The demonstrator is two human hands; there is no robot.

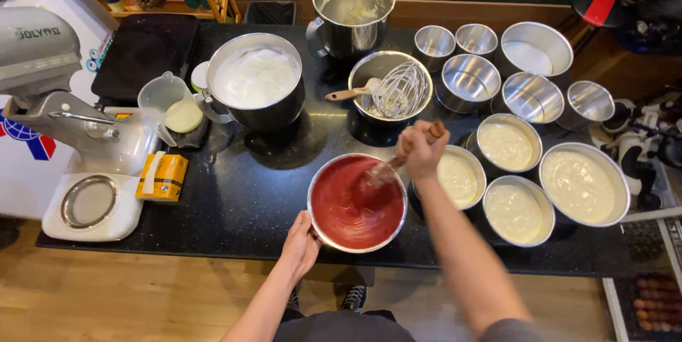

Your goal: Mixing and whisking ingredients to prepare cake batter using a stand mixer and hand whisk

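Red batter (pixel 352 207) fills a silver steel bowl (pixel 317 223) on a black speckled counter (pixel 241 193); nearby silver pans (pixel 585 187) hold cream-coloured batter.

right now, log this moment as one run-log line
left hand: holds rim of bowl of red batter | right hand: grips spatula in batter | counter: four filled pans right

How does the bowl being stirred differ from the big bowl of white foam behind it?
The red batter bowl is shallow and held by the left hand; the white foam bowl is deeper, has a side handle and stands untouched. The red one has a spatula in it. Both are round metal.
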